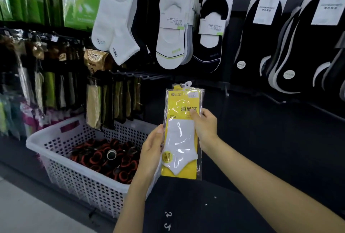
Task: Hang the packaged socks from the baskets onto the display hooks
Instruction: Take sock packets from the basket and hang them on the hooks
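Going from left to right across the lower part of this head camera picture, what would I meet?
White basket → left hand → yellow sock pack, held by both hands → right hand.

One wide-angle view is taken from the head, faced forward and down, close to the display wall (280, 130). The left hand (151, 150), right hand (205, 128) and sock packet (182, 139) are centred; the basket (78, 178) is seen at 8 o'clock.
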Tool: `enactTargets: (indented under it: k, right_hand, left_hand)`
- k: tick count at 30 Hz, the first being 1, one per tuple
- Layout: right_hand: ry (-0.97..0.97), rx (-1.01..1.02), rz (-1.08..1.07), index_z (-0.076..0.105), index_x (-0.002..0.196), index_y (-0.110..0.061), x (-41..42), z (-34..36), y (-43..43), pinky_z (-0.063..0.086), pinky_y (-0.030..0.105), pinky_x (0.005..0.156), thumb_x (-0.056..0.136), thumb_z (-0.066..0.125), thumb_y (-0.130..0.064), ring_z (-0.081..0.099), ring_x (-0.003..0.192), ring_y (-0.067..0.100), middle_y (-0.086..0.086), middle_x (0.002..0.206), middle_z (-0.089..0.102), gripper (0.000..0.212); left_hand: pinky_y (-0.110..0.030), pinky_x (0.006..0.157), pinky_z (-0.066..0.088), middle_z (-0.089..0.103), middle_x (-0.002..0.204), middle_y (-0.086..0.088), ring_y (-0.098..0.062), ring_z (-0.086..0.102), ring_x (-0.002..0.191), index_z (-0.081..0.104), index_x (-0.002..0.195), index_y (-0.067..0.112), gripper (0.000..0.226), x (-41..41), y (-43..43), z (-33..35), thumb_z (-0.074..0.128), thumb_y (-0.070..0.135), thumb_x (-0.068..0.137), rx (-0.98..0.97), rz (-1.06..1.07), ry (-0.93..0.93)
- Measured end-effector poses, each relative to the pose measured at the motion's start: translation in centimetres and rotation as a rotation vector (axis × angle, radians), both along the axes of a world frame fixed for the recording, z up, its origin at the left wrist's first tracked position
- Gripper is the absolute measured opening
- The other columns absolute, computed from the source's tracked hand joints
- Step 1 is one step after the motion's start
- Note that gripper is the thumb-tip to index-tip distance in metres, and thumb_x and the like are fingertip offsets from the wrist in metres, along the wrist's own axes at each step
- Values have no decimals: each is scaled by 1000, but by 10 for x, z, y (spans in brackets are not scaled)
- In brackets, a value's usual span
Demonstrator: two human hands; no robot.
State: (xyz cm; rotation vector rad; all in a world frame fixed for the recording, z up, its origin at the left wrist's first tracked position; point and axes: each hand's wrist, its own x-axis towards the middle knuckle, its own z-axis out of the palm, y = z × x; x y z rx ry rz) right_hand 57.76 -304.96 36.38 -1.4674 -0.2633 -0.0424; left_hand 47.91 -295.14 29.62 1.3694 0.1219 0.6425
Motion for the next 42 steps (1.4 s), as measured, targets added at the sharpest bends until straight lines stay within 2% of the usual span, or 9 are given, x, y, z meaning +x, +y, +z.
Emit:
enactTargets:
  k: [4, 6, 10, 18, 27, 32, 37, 40, 42]
  right_hand:
    - [144, 29, -52, 62, 102, -1, 12, -5, 3, 50, 52, 94, 88, 68, -22, 63, 105, 39, 24, 109, 66, 26]
    - [209, 30, -43, 62, 107, -5, 16, -9, 1, 51, 44, 96, 87, 69, -25, 63, 106, 29, 15, 112, 66, 30]
    - [245, -11, -11, 60, 118, -5, 15, -24, -18, 51, 25, 75, 92, 62, -21, 62, 106, 24, 11, 116, 65, 31]
    - [213, -315, 133, 57, 120, -14, -34, -102, -131, 51, 30, 92, 93, 61, -19, 62, 95, 9, -8, 98, 63, 28]
    - [405, -638, 236, 63, 110, 3, -113, -247, -277, 44, 13, 62, 89, 65, -8, 58, 78, 11, 3, 86, 65, 24]
    - [487, -800, 319, 64, 108, 7, -147, -310, -337, 46, 7, 71, 85, 68, -5, 63, 88, 15, 22, 111, 65, 26]
    - [303, -959, 266, 53, 126, -17, -156, -343, -360, 41, 31, 101, 86, 69, -34, 49, 123, 18, 1, 131, 53, 46]
    - [275, -1043, 300, 49, 133, -20, -148, -356, -364, 39, 31, 102, 85, 68, -43, 46, 126, 19, 0, 137, 48, 57]
    - [256, -1127, 335, 52, 130, -23, -145, -362, -364, 42, 30, 96, 83, 68, -49, 51, 119, 18, -2, 128, 53, 56]
  left_hand:
    - [-4, 62, 47, 71, 90, 27, 13, 64, 85, 59, 107, 33, 23, 8, -4, -21, 37, 30, 101, -2, -19, 75]
    - [-9, 81, 47, 68, 110, 19, 8, 60, 102, 59, 121, 27, 31, 9, -6, -31, 40, 37, 99, 41, 0, 131]
    - [-22, 99, 36, 52, 137, 6, -7, 47, 125, 48, 137, 20, 43, 6, -6, -41, 42, 39, 98, 120, 28, 219]
    - [-26, 106, 33, 48, 140, 3, -13, 42, 130, 48, 136, 15, 46, -32, -48, -88, 50, 36, 96, 443, -13, 403]
    - [-18, 91, 38, 55, 129, -3, -15, 52, 117, 50, 133, 12, 44, -75, -159, -180, 52, 34, 95, 407, -333, 697]
    - [-14, 85, 34, 49, 139, -9, -21, 48, 126, 44, 137, 6, 45, -109, -201, -240, 48, 30, 98, 369, -448, 937]
    - [-23, 91, 38, 38, 147, -4, -22, 40, 133, 37, 143, 14, 52, -131, -215, -277, 44, 40, 98, 368, -481, 1112]
    - [-4, 71, 40, 35, 149, -2, -19, 40, 132, 34, 145, 17, 52, -131, -221, -282, 43, 40, 98, 382, -509, 1120]
    - [-8, 74, 42, 31, 152, -2, -19, 40, 132, 29, 147, 17, 56, -129, -224, -287, 43, 40, 98, 336, -525, 1109]
